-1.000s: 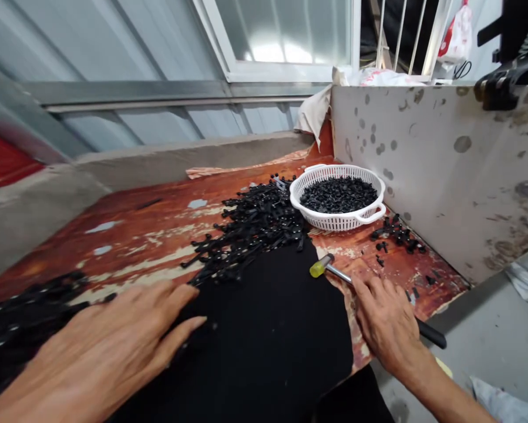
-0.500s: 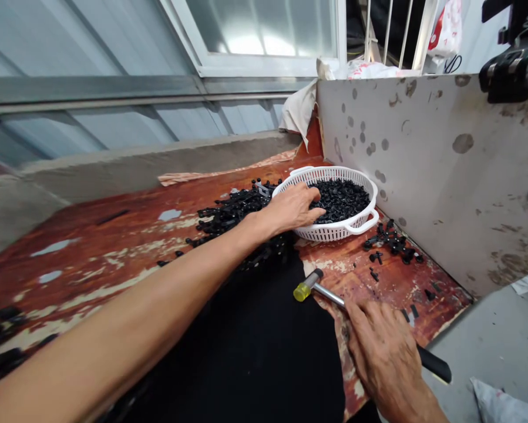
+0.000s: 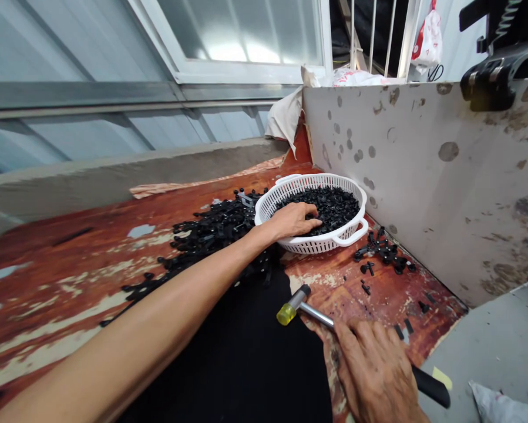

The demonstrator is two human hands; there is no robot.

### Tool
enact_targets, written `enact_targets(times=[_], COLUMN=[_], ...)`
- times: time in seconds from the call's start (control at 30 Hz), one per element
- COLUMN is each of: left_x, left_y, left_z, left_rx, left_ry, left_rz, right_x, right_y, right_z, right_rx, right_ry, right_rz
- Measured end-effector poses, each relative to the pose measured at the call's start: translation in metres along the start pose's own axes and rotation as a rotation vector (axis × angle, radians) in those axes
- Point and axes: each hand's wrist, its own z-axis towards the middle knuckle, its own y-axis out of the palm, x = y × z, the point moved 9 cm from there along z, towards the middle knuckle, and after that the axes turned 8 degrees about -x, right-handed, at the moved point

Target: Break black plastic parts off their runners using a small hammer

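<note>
My left hand (image 3: 293, 220) reaches over the near rim of a white slotted plastic basket (image 3: 316, 242). Its fingertips touch the small black parts (image 3: 329, 202) heaped inside; thumb and forefinger are apart, with no part visible between them. My right hand (image 3: 373, 364) is wrapped round the handle of a small mallet (image 3: 314, 314), palm down at the front right. The mallet's head has a yellow face and a black face, and lies toward the dark cloth (image 3: 246, 346) in front of me. A pile of black pieces (image 3: 219, 226) lies left of the basket, partly behind my left arm.
Loose black pieces (image 3: 384, 251) lie on the worn red tabletop (image 3: 329, 270) right of the basket. A stained pale panel (image 3: 422, 176) stands along the right side. A black metal fixture (image 3: 488, 82) overhangs the panel's top. A low ledge (image 3: 114, 173) runs behind the table.
My view has shifted slightly, so most things appear farther left and lower. My left hand's fingers have gone a little deeper among the black parts. My right hand still grips the mallet.
</note>
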Motion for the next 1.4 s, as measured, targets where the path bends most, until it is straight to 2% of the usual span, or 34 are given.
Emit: enact_targets(times=[0.1, 0.23, 0.37, 0.47, 0.57, 0.67, 0.73, 0.87, 0.97, 1.07, 1.17, 1.23, 1.3, 1.37, 1.4], left_x=[0.001, 0.005, 0.008, 0.009, 0.014, 0.027, 0.037, 0.056, 0.057, 0.051, 0.057, 0.078, 0.109, 0.142, 0.159], left_y=[-0.009, -0.015, -0.016, -0.028, -0.049, -0.06, -0.052, -0.009, 0.024, 0.038, 0.025, 0.012, 0.003, 0.0, 0.003], left_z=[-0.006, -0.013, -0.015, -0.019, -0.038, -0.079, -0.116, -0.19, -0.223, -0.226, -0.22, -0.209, -0.19, -0.16, -0.141], left_rx=[0.114, 0.189, 0.2, 0.275, 0.417, 0.548, 0.604, 0.663, 0.662, 0.575, 0.574, 0.6, 0.597, 0.56, 0.499], left_ry=[-0.013, -0.062, -0.11, -0.169, -0.167, -0.057, 0.038, 0.28, 0.347, 0.267, 0.209, 0.245, 0.306, 0.353, 0.386], left_rz=[0.049, 0.085, 0.139, 0.165, 0.147, 0.093, 0.062, 0.077, 0.18, 0.295, 0.27, 0.201, 0.177, 0.18, 0.17], right_x=[-0.002, 0.002, -0.002, -0.002, 0.0, -0.001, 0.0, -0.001, -0.001, -0.001, -0.002, -0.001, 0.0, 0.001, 0.001], right_y=[0.003, 0.001, 0.0, -0.007, -0.012, -0.011, -0.01, -0.008, -0.008, -0.01, -0.011, -0.01, -0.008, -0.006, -0.006], right_z=[-0.001, -0.005, -0.002, 0.001, 0.003, 0.003, 0.003, 0.003, 0.002, 0.003, 0.004, 0.004, 0.003, 0.002, 0.001], right_rx=[0.008, 0.086, 0.03, 0.033, 0.05, 0.049, 0.05, 0.036, 0.016, 0.014, 0.024, 0.027, 0.033, 0.045, 0.052], right_ry=[0.02, 0.095, 0.011, 0.008, 0.054, 0.069, 0.071, 0.046, 0.045, 0.046, 0.042, 0.049, 0.056, 0.064, 0.071], right_rz=[0.018, 0.057, -0.001, -0.002, 0.031, 0.039, 0.044, 0.059, 0.059, 0.06, 0.063, 0.068, 0.074, 0.082, 0.085])
